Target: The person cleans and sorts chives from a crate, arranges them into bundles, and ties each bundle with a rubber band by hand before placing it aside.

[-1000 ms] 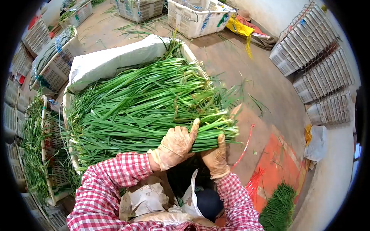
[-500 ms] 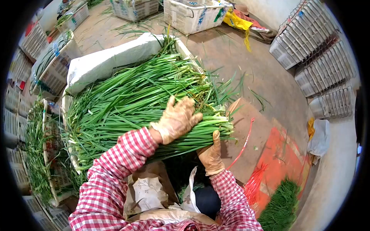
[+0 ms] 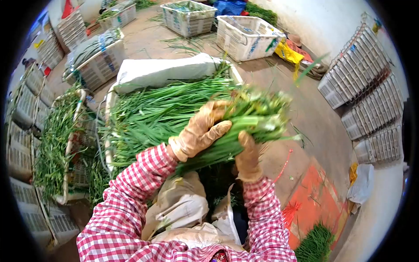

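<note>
Bundle: the green stalks are in front of me, above the near right part of the big crate.
Long axis: slanting across my view, pale stem ends to the right and slightly away from me, leaves trailing left and nearer; the ends are blurred.
Left hand: my gloved left hand is clamped on the bundle, thumb on the near side.
Right hand: my gloved right hand is against its underside near the stem ends, thumb up; the other fingers are hidden, so I cannot tell their grip.
Crate: more greens lie inside, behind the bundle, with a white roll along the far side.
Left side: a leaf-filled crate stands near the big one.
Right side: red twine lies on an orange-red sheet.
</note>
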Tool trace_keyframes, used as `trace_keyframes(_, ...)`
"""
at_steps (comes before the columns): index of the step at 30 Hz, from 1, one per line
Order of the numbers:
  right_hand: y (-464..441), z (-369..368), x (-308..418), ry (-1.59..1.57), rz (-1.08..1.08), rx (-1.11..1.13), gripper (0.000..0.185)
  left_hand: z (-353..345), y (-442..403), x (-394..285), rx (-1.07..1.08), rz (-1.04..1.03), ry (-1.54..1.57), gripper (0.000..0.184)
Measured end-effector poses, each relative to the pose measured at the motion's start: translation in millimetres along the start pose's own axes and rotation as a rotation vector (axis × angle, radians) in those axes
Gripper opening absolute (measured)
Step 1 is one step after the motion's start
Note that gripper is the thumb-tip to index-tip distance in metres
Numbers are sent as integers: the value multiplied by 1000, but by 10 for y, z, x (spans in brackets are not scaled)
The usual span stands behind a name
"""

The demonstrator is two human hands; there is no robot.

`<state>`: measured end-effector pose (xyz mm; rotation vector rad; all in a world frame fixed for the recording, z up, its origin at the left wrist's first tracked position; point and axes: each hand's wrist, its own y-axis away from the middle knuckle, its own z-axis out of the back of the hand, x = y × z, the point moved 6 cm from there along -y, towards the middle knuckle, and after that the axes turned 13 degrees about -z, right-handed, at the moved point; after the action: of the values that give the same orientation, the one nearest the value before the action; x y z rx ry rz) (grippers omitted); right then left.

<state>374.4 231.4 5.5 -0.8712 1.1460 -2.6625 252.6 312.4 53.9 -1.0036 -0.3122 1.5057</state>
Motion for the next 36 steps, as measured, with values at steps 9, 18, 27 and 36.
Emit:
trace_keyframes(9,-1884,483,2052,-941,115,493,41,1114,-209,-655,-762,172,966,62)
trace_keyframes(18,-591,377,1146,-843,-918,1087,75,721,579,-589,-968,268,1431,54)
trace_keyframes(27,478,1046,1415,22,-332,283,115,196,219,-953,-1063,216,1466,40)
trace_keyframes(36,149,2415,1563,716,-481,417,50,-1027,200,-1782,-774,367,2425,63)
